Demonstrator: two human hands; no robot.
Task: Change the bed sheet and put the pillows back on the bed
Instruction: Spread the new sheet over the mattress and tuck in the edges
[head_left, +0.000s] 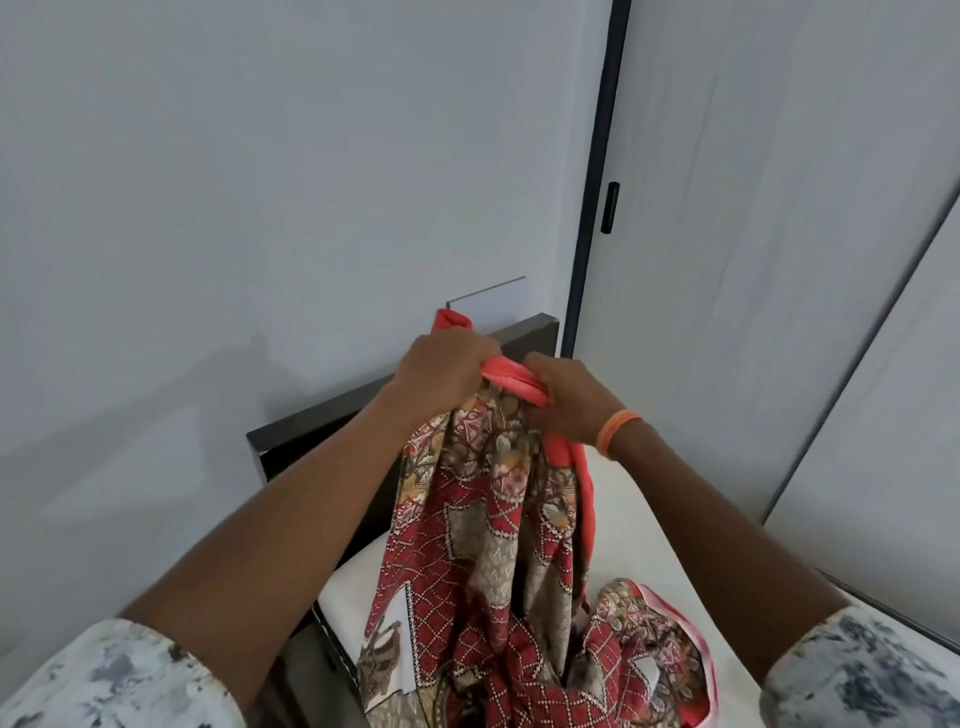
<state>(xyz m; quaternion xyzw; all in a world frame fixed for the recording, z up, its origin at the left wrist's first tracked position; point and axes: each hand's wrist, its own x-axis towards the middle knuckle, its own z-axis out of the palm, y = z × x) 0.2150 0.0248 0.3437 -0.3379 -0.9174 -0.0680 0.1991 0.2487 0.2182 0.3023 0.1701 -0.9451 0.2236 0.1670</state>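
A red patterned bed sheet (483, 545) with a plain coral border hangs bunched from both hands and trails down onto the white mattress (649, 525). My left hand (441, 371) is closed around the gathered top edge, a corner of coral cloth poking up behind it. My right hand (569, 397), with an orange band at the wrist, grips the same coral edge right beside it. Both hands are raised in front of the dark headboard (332, 415). No pillows are in view.
A pale wall fills the left and top. A wardrobe with white doors (753, 260), a dark frame and a black handle (609, 208) stands to the right of the bed. The dark bed frame edge (332, 644) shows at the mattress's left side.
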